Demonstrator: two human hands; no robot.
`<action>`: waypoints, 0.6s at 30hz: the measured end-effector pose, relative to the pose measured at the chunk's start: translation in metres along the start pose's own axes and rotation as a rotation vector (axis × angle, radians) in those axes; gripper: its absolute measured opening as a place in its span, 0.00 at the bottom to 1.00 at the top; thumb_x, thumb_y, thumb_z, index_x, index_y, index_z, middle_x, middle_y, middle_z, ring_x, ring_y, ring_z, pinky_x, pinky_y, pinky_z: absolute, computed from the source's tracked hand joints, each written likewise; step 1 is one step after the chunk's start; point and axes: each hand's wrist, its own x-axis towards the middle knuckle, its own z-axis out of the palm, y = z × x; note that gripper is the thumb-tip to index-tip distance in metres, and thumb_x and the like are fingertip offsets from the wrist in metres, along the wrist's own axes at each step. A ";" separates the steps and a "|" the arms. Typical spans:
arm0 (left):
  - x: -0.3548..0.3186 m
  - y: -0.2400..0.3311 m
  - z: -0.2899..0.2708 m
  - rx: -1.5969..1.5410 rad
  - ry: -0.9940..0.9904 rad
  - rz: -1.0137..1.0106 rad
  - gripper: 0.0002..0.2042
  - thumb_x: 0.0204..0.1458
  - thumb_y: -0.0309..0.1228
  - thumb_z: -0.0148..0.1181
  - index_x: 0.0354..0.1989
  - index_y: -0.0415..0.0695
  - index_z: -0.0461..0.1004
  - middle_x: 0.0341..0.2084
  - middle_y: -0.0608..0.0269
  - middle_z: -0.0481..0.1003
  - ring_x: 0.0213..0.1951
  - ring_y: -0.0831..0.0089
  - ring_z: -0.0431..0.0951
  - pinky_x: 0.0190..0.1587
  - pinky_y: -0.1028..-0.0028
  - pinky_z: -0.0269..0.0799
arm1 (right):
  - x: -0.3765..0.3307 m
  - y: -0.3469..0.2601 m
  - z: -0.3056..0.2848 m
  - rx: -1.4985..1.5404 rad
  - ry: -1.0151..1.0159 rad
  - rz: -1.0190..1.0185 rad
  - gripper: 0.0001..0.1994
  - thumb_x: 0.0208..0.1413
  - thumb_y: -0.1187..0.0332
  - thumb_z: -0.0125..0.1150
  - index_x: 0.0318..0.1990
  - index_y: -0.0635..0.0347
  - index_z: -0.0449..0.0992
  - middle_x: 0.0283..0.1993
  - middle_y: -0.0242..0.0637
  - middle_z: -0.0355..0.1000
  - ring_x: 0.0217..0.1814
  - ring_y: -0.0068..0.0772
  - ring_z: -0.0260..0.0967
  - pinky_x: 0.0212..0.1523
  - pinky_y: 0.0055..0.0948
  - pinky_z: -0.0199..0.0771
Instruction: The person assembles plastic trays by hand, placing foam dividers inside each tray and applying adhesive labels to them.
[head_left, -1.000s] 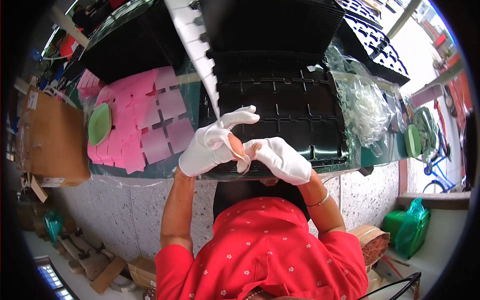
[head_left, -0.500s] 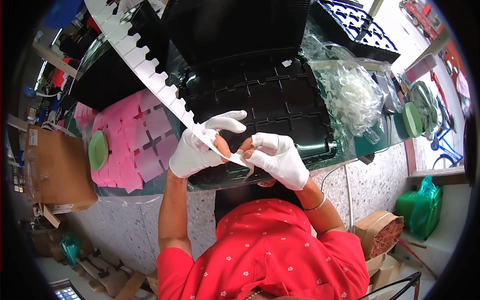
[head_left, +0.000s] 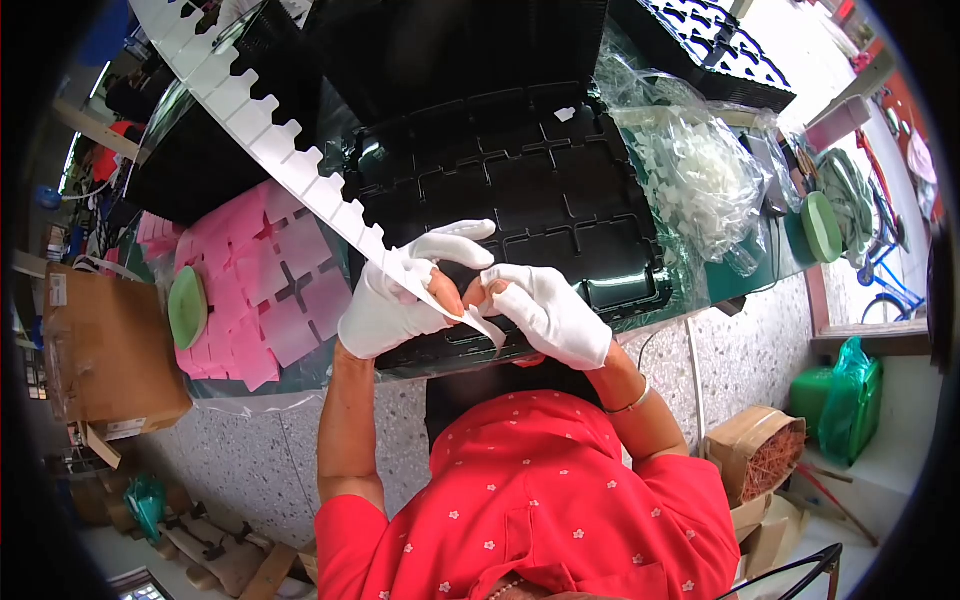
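A long white strip with a row of tab-shaped teeth (head_left: 262, 138) slants from the upper left down to my hands. My left hand (head_left: 395, 300), in a white glove with a bare thumb tip, pinches it near its lower end. That end curls out beyond the thumb. My right hand (head_left: 552, 312), also gloved, sits close by with its fingers curled and pressed together at the strip's end. Whatever they hold is hidden. Under both hands lies a black molded plastic tray (head_left: 530, 190) with raised cross-shaped ridges. A small white piece (head_left: 565, 114) rests near its far edge.
Pink notched sheets (head_left: 290, 270) and a green oval dish (head_left: 187, 308) lie at left. On the right are a clear bag of white pieces (head_left: 712, 190) and another green dish (head_left: 821, 228). Black trays (head_left: 450, 50) stand stacked behind. A cardboard box (head_left: 115, 345) stands far left.
My right fingers have curled and shifted slightly up and left, off the strip's tip, which now hangs visible below them. My left hand keeps its pinch. The whole view has shifted a little.
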 end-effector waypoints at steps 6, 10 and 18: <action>0.007 0.003 0.006 -0.031 0.058 0.064 0.07 0.33 0.17 0.71 0.21 0.43 0.81 0.49 0.56 0.78 0.64 0.54 0.69 0.63 0.58 0.66 | -0.001 0.006 0.004 -0.047 0.044 -0.077 0.06 0.62 0.74 0.57 0.40 0.68 0.76 0.40 0.35 0.74 0.41 0.23 0.72 0.45 0.23 0.73; 0.005 -0.001 0.007 -0.027 0.061 0.061 0.07 0.34 0.17 0.70 0.21 0.42 0.81 0.48 0.56 0.79 0.64 0.54 0.69 0.63 0.58 0.67 | -0.007 0.012 0.003 -0.139 0.283 -0.237 0.03 0.59 0.80 0.56 0.38 0.68 0.75 0.40 0.36 0.73 0.39 0.26 0.74 0.43 0.24 0.74; -0.009 -0.016 0.001 -0.158 0.082 0.071 0.09 0.39 0.19 0.71 0.19 0.48 0.76 0.47 0.59 0.78 0.64 0.51 0.69 0.67 0.53 0.61 | -0.047 0.000 -0.084 -0.756 0.726 -0.157 0.03 0.47 0.76 0.66 0.31 0.61 0.80 0.46 0.42 0.75 0.53 0.41 0.70 0.53 0.33 0.69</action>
